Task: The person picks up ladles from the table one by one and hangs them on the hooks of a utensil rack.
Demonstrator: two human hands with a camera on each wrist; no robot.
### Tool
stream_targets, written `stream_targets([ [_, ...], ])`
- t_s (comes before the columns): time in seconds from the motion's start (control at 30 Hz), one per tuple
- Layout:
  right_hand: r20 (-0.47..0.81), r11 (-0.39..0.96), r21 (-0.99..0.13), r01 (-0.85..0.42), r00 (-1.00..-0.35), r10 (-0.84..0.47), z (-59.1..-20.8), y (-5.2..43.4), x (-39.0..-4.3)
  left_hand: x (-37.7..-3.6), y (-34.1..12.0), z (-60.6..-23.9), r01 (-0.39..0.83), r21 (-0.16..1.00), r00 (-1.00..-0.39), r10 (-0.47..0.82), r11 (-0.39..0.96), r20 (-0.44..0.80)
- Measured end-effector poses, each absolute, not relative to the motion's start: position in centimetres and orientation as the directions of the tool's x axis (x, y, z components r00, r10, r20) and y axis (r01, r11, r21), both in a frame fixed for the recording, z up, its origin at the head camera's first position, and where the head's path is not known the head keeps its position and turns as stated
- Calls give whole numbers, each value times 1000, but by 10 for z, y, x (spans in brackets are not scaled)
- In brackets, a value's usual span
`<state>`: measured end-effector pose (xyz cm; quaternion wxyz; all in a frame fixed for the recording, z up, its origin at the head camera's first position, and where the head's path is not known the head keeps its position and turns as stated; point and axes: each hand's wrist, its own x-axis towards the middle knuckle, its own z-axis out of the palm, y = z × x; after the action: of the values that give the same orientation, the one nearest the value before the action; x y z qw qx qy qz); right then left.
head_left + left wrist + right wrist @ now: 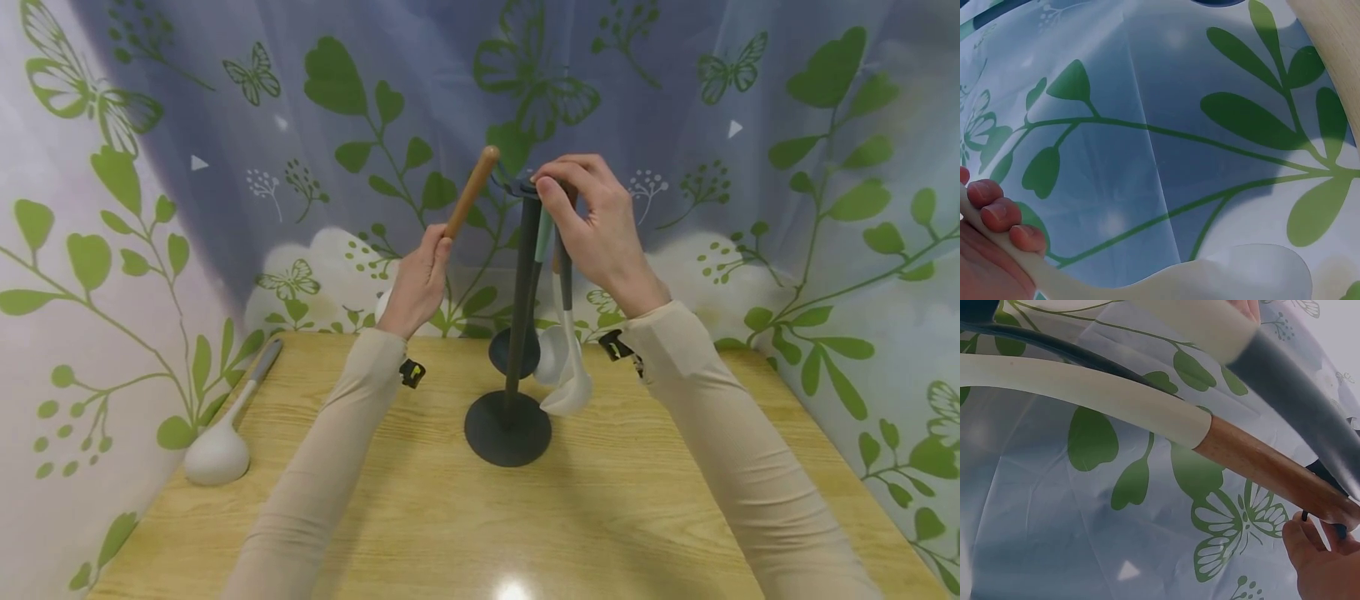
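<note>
Gripping a long utensil (471, 193) by its cream neck, the left hand (417, 282) has its fingers curled round it, in the air to the left of a stand. The utensil's smooth light-brown wooden handle tilts up and rightward, its rounded tip near the stand's top; the left wrist view shows the cream neck widening into a cream head, partly cut off by the frame.

The right hand (592, 225) grasps the top of the dark grey stand (507, 442), a pole on a round base. Hanging from it are a dark ladle (513, 354) with a mint handle, a wooden-handled pale utensil (551, 354) and a grey-handled white ladle (573, 392).

Farther left, another grey-handled white utensil (217, 454) lies on the wood-grain table (637, 500).
</note>
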<state>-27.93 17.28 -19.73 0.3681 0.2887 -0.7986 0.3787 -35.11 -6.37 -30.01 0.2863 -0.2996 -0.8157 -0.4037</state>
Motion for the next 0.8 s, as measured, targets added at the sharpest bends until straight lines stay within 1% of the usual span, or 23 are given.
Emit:
stream_targets([
  [0.3, 807, 536, -398, -744, -562, -181, -197, 175, -280, -353, -62, -299, 714, 502, -669, 266, 487, 694],
  [0.57, 808, 536, -397, -745, -561, -180, -196, 173, -282, -355, -61, -298, 753, 452, -624, 301, 479, 721],
  [0.8, 807, 541, -396, -742, -562, -179, -197, 173, -281, -355, -61, -301, 735, 482, -648, 286, 477, 706],
])
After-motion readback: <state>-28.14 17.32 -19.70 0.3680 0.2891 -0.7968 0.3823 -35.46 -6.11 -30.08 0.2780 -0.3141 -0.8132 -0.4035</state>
